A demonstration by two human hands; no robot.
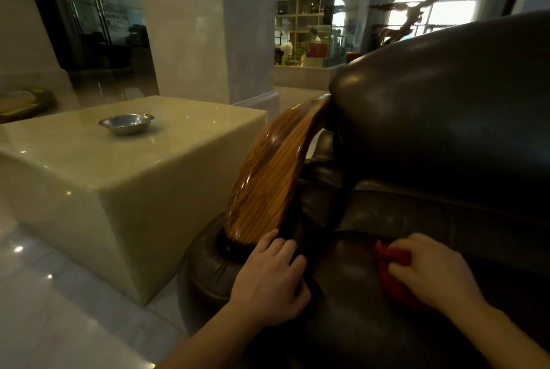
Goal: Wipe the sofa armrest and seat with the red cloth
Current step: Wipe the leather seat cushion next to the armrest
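Observation:
A dark brown leather sofa (pixel 440 118) fills the right half of the view. Its armrest has a glossy striped wooden top (pixel 268 178) over a padded leather front (pixel 208 273). My left hand (pixel 273 276) rests at the near end of the wooden top, fingers curled around its inner edge, thumb on the wood. My right hand (pixel 431 270) presses a crumpled red cloth (pixel 393 261) onto the leather seat cushion (pixel 401 216). Most of the cloth is hidden under my palm.
A pale stone block table (pixel 125 190) stands left of the armrest, with a small metal bowl (pixel 126 123) on top. A glossy tiled floor (pixel 59 309) runs below it. A large stone pillar (pixel 202 26) and glass partitions stand behind.

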